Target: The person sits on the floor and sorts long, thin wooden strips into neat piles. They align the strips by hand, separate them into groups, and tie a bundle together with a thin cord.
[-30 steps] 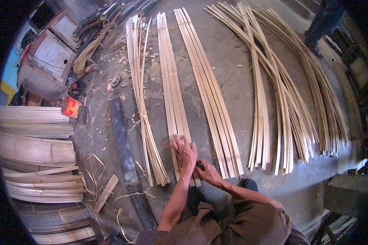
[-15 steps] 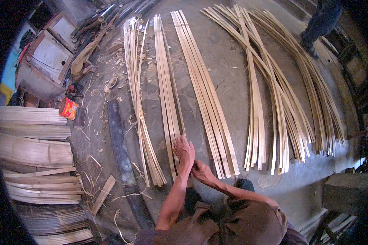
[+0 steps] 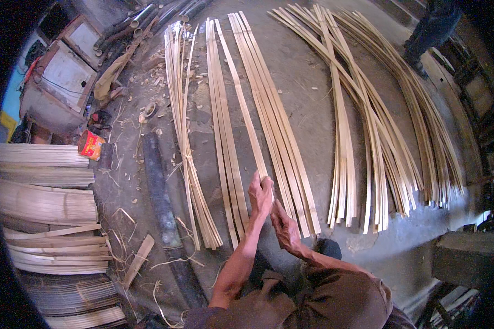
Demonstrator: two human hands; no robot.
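Note:
One long, pale bamboo strip (image 3: pixel 243 109) runs away from me across the floor. My left hand (image 3: pixel 260 193) is closed around it near its close end. Just below and to the right, my right hand (image 3: pixel 286 227) has its fingers pressed together at that same end, mostly hiding it. To the left of the strip lies a row of flat bamboo strips (image 3: pixel 225 142). Another row of bamboo strips (image 3: pixel 277 126) is close by on the right, slanting the same way.
Farther left are a tied bundle of thin strips (image 3: pixel 203 215), a dark pole (image 3: pixel 160 200), stacked slats (image 3: pixel 46 200) and a red-yellow tin (image 3: pixel 91 145). Crossed strips (image 3: pixel 340 164) and a curved bundle (image 3: pixel 422 126) lie right. Someone's dark-clothed leg (image 3: pixel 434 27) shows at upper right.
Both hands have moved right and slightly away from me. The strip has come away from the left row, swung right and turned its pale flat side up.

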